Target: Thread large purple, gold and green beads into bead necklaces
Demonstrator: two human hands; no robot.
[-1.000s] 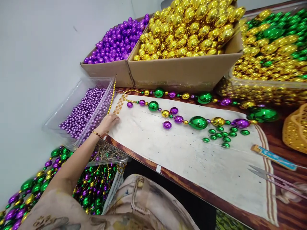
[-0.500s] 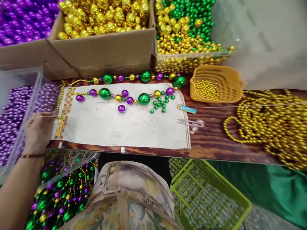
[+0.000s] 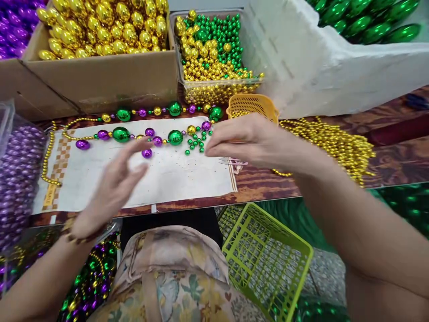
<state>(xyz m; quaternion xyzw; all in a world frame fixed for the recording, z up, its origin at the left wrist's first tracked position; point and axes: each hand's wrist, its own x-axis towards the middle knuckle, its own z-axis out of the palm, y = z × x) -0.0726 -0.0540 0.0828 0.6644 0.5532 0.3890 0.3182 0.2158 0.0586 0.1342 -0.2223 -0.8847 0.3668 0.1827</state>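
Observation:
My left hand (image 3: 115, 181) is over the left part of the white cloth (image 3: 167, 179), thumb and forefinger apart, nothing visible in it. Its fingertips are near loose purple beads (image 3: 146, 153). My right hand (image 3: 246, 141) hovers at the cloth's right end with fingers pressed together; whatever they pinch cannot be made out. Small green beads (image 3: 196, 142) lie just left of it. A strand of green, purple and gold beads (image 3: 120, 134) runs along the cloth's back edge. Its thin gold-bead end (image 3: 47, 156) trails down at the left. Scissors (image 3: 236, 161) are partly hidden below my right hand.
Behind stand a cardboard box (image 3: 107, 78) of gold beads, a clear bin (image 3: 217, 82) of gold and green beads and a white foam box (image 3: 368, 74). An orange basket (image 3: 254, 102) and gold bead strands (image 3: 331, 147) are right. A green crate (image 3: 268, 255) sits below the table edge.
The view has swung right. My left hand has left the bin side, moved over the cloth and spread its fingers. My right hand has come into view; the stretched thread no longer shows.

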